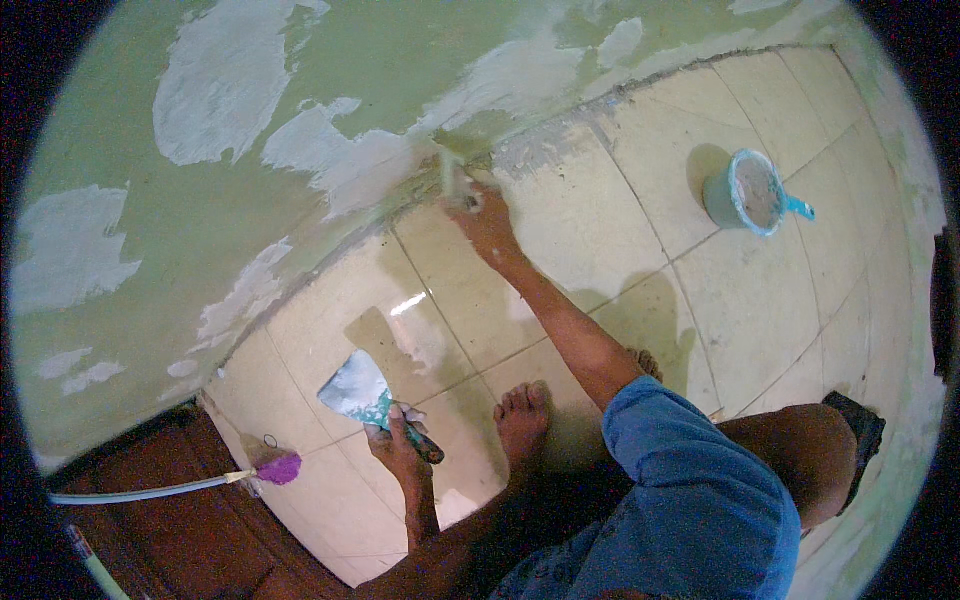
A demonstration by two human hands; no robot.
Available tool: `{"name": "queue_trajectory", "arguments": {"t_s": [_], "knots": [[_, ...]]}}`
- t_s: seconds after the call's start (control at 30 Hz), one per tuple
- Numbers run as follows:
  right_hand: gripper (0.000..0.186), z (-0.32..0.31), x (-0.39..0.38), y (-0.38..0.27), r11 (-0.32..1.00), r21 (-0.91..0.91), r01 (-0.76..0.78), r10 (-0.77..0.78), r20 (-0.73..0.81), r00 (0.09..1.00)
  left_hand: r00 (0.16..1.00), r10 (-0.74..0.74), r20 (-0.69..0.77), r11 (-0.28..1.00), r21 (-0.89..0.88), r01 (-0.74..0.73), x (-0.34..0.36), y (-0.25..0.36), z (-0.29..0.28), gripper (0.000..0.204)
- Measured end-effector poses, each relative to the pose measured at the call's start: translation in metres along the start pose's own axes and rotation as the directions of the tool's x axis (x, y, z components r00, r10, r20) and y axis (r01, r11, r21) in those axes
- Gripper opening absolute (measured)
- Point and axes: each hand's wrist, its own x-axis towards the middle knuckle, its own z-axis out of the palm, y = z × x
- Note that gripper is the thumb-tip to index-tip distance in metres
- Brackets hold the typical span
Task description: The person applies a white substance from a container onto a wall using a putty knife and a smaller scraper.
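Observation:
My left hand [402, 440] is closed around the handle of a wide putty knife [357, 388], its blade coated with white filler and held above the floor tiles. At the foot of the green wall [390, 60], my right hand [483, 222] reaches out, fingers closed on a thin pale blade-like tool [449, 172]. That tool is smeared by motion, so its exact kind is unclear; its end is at the wall's lower edge. Patches of white filler [225, 75] cover parts of the wall. To the right, a light blue dipper [722, 197] holds greyish-white filler [762, 195].
Cream floor tiles [560, 275] meet the wall along a rough grey strip [545, 148]. My bare foot [523, 425] rests on the tiles. At lower left lie a dark brown wooden panel [190, 510] and a pale stick [150, 495] with a purple end [279, 470].

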Motion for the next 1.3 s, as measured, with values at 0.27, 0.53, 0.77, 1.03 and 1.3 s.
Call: {"name": "queue_trajectory", "arguments": {"t_s": [0.27, 0.53, 0.77, 1.03, 1.3], "knots": [[0.070, -0.015, 0.040, -0.016, 0.567, 0.823, -0.023, 0.221, -0.125, 0.967, 1.000, -0.012, 0.011, 1.000, 0.007, 0.011, 0.002, -0.006, -0.009, 0.008], [0.047, 0.032, 0.009, 0.035, 0.404, 0.886, -0.229, 0.167, 0.175, 0.970, 0.999, 0.011, 0.037, 1.000, -0.010, -0.011, 0.001, -0.001, 0.001, 0.010], [0.034, -0.046, 0.054, -0.008, 0.367, 0.869, -0.331, 0.406, 0.170, 0.898, 0.999, 0.044, 0.028, 0.999, 0.017, -0.044, -0.004, 0.010, -0.001, 0.013], [0.038, 0.008, -0.026, -0.039, 0.759, 0.626, -0.180, 0.062, 0.205, 0.977, 0.998, 0.045, 0.035, 0.998, 0.049, -0.046, -0.002, 0.010, -0.002, 0.011], [0.028, -0.098, 0.079, 0.033, 0.781, 0.620, -0.070, 0.257, -0.218, 0.942, 1.000, 0.025, -0.003, 0.998, 0.049, -0.025, -0.002, 0.003, -0.007, 0.012]]}}
